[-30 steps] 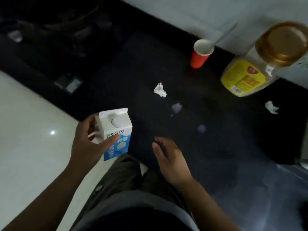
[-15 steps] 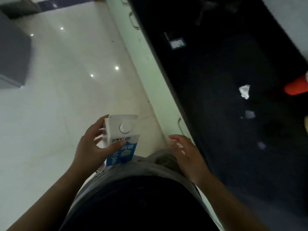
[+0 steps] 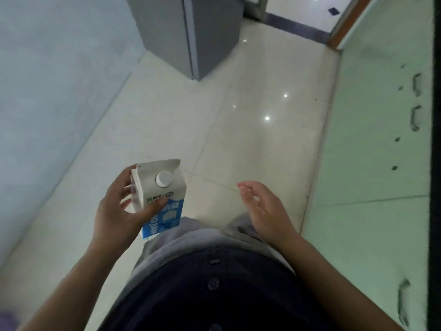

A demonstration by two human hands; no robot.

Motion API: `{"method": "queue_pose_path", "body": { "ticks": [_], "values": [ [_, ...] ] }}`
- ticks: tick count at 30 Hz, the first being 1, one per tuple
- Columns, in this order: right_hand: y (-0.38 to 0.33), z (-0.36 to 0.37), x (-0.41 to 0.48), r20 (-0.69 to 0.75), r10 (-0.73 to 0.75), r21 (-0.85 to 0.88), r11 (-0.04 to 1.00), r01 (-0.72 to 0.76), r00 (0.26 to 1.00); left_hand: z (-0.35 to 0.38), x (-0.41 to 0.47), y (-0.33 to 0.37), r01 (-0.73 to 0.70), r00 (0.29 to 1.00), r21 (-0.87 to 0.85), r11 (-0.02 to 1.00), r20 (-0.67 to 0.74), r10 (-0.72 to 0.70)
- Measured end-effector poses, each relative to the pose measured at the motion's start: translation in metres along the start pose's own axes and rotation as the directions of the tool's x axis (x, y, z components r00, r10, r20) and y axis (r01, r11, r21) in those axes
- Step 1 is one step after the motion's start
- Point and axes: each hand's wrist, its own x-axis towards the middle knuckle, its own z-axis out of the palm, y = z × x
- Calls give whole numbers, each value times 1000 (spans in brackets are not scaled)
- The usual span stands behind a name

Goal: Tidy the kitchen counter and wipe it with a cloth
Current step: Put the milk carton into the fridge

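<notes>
A grey upright cabinet (image 3: 191,32) is seen standing on the floor (image 3: 238,120) ahead, set close to the pale wall (image 3: 47,68) on the left. A doorway (image 3: 307,10) with a dark threshold strip lies just beside it to the right. Along the right side, pale green cupboard fronts (image 3: 372,151) are seen, fitted with metal handles (image 3: 416,84). Above them, only the dark edge of the bench (image 3: 436,139) is caught at the margin of the view. A blurred purple shape (image 3: 7,318) is glimpsed in the lower left corner; what it is cannot be told.

The milk carton (image 3: 164,201) is held by the left hand (image 3: 114,211) over the floor, in front of the waist and well apart from the bench. It is white at the top with a round white cap and blue lower down, and is kept roughly upright with a slight tilt. The left fingers (image 3: 125,175) are curled round its far side, with the thumb laid across the printed front. The right hand (image 3: 265,209) is held free beside it, its fingers (image 3: 248,187) loosely bent, slightly apart and touching no object.

The floor is laid with large, glossy cream tiles, on which small points of light are reflected. A dark buttoned shirt (image 3: 214,295) and grey trousers (image 3: 191,237) fill the lower part of the view.
</notes>
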Motion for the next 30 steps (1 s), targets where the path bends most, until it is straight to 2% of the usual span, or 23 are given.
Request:
{"method": "queue_pose_path", "body": {
  "ticks": [3, 6, 14, 23, 30],
  "values": [
    [-26, 30, 32, 143, -47, -68, 996, 57, 989, -37, 1, -25, 86, 985, -90, 992, -140, -98],
    [-45, 50, 65, 255, -81, -133, 984, 118, 964, -57, 7, -46, 160, 957, -143, 977, -220, -189],
    [-106, 95, 197, 390, -78, -149, 978, 147, 917, -91, 108, -63, 244, 905, -216, 945, -300, -302],
    [-219, 107, 414, 369, -154, -144, 965, 220, 917, -140, 330, -2, 186, 911, -189, 964, -334, -241],
    [-278, 114, 528, 339, -124, -168, 968, 189, 933, -174, 462, 26, 166, 925, -153, 974, -317, -208]
  ]
}}
